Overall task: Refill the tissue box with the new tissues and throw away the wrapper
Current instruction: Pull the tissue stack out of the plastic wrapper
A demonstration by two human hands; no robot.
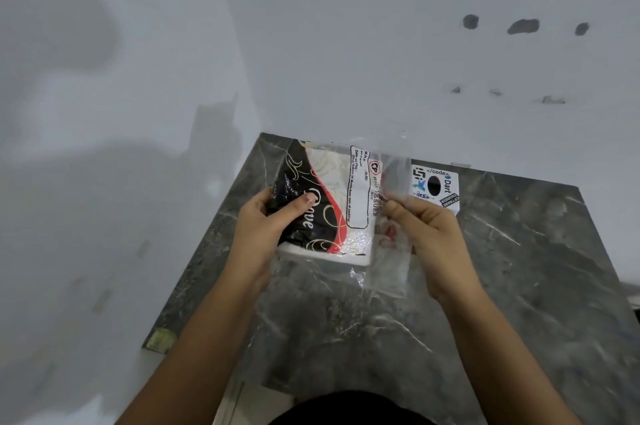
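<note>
I hold a pack of new tissues (332, 203) above the dark marble counter (519, 286). Its plastic wrapper is black, red and cream with printed text. My left hand (266, 227) grips the pack's left, black end, thumb on top. My right hand (426, 234) pinches the clear loose end of the wrapper (394, 175) at the pack's right side. White tissues show at the pack's lower edge. Behind my right hand stands a white tissue box (446, 187) covered in stickers, with a dark oval opening, partly hidden by the clear plastic.
The counter sits in a corner between two pale walls (381, 43). The left wall runs along the counter's left edge. The right wall has a few dark marks. Bare marble lies in front of and to the right of my hands.
</note>
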